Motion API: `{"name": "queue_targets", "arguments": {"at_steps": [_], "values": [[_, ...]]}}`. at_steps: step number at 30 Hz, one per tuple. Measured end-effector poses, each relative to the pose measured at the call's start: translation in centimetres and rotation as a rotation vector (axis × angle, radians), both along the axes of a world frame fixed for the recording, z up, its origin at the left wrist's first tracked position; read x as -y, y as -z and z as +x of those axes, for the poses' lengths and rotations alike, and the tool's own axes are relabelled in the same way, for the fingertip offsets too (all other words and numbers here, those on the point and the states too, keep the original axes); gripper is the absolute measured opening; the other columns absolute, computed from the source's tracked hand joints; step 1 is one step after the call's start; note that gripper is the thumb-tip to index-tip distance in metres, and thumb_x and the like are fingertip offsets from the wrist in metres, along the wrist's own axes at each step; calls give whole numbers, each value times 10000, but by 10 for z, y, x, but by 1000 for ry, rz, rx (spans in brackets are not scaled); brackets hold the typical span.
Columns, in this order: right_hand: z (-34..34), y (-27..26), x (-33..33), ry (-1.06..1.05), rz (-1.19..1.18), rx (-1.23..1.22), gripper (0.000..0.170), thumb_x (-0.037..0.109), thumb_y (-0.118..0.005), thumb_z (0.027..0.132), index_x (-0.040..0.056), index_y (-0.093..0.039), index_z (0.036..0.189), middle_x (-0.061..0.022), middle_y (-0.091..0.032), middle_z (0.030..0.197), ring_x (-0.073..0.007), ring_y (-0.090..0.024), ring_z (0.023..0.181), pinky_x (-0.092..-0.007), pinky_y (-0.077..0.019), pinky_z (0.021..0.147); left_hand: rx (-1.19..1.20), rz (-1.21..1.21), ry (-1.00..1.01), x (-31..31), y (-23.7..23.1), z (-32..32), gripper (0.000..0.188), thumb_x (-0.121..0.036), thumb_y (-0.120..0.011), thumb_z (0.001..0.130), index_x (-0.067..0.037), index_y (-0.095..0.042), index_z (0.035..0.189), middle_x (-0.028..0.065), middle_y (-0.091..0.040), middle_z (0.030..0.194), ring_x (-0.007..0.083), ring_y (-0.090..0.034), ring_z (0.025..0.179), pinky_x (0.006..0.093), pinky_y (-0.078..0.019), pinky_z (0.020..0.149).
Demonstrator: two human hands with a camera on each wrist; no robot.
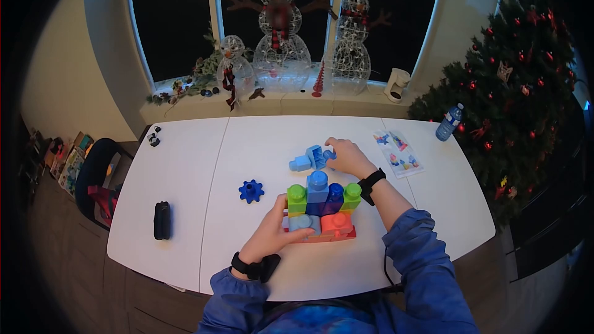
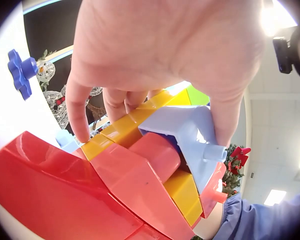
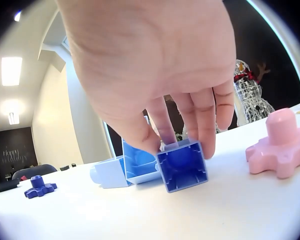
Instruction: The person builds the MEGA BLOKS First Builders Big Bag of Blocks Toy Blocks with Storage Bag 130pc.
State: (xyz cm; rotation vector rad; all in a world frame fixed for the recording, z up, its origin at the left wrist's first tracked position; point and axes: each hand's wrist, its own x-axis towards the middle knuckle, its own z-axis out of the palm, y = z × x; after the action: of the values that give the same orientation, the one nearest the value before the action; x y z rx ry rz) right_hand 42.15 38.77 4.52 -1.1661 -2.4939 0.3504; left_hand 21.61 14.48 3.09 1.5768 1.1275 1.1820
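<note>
My left hand (image 1: 275, 232) (image 2: 165, 45) grips the left side of a block build (image 1: 315, 207), with the thumb along a light blue block (image 2: 182, 130) at its front. Green, blue and light blue blocks top the build, above yellow, coral and red pieces (image 2: 65, 185). Beyond it, my right hand (image 1: 351, 159) pinches a small blue block (image 3: 182, 165) between thumb and fingers; its hollow underside faces the right wrist camera. Two light blue blocks, one with a rounded knob (image 1: 300, 163) and one hollow (image 1: 316, 157), lie beside that hand.
A dark blue gear piece (image 1: 251, 191) lies left of the build, a black case (image 1: 162, 220) farther left. A pink gear piece (image 3: 280, 145) stands near the right hand. Toward the back right are a printed sheet (image 1: 399, 153) and a bottle (image 1: 450, 122).
</note>
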Motion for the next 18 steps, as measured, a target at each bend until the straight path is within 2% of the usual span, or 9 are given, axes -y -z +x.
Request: {"name": "queue_targets", "arguments": {"at_steps": [2, 5, 8, 11, 15, 16, 18], "values": [[3, -31, 20, 46, 7, -204, 474, 116, -764, 817, 65, -646, 1273, -176, -713, 1052, -329, -710, 1009, -405, -581, 922, -11, 1, 0, 0, 0, 0, 810, -238, -885, 865, -19, -391, 1469, 145, -565, 1379, 245, -563, 1264, 398, -514, 1045], [15, -74, 53, -29, -90, -505, 503, 31, -755, 835, 59, -618, 1318, -127, -685, 1128, -230, -709, 1041, -342, -577, 939, 8, -2, 1, -1, 2, 0, 815, -236, -888, 862, -11, -390, 1467, 150, -563, 1379, 249, -556, 1273, 399, -512, 1047], [31, -94, 89, -230, -208, -829, 533, -19, -763, 841, 50, -606, 1345, -101, -677, 1121, -182, -719, 1004, -322, -593, 913, 21, -23, 2, 1, -2, 0, 816, -233, -890, 858, -6, -393, 1463, 155, -563, 1378, 254, -555, 1273, 400, -512, 1045], [42, -104, 121, -379, -201, -832, 534, -49, -747, 862, 58, -598, 1364, -79, -670, 1175, -171, -709, 1041, -329, -597, 918, 12, -33, 3, 1, -4, 1, 807, -230, -889, 857, -6, -399, 1457, 154, -565, 1373, 256, -559, 1265, 394, -518, 1034], [42, -103, 137, -520, -62, -651, 451, -38, -743, 870, 45, -645, 1302, -110, -676, 1195, -205, -712, 1037, -331, -597, 925, -13, -9, 0, 0, -1, 0, 787, -230, -884, 861, -9, -408, 1448, 152, -567, 1368, 257, -568, 1251, 386, -528, 1015], [44, -101, 138, -504, -50, -592, 407, -27, -759, 863, 42, -670, 1254, -123, -671, 1207, -221, -713, 1035, -331, -600, 916, -5, -17, 0, 1, -2, 0, 785, -232, -883, 861, -11, -409, 1447, 152, -567, 1368, 255, -570, 1248, 384, -528, 1014], [44, -88, 139, -494, -72, -662, 400, -16, -775, 857, 46, -674, 1239, -127, -667, 1212, -234, -705, 1034, -333, -590, 900, 13, -35, 0, 2, -5, 1, 781, -235, -882, 863, -13, -411, 1445, 151, -568, 1369, 253, -575, 1243, 382, -528, 1012]]}}
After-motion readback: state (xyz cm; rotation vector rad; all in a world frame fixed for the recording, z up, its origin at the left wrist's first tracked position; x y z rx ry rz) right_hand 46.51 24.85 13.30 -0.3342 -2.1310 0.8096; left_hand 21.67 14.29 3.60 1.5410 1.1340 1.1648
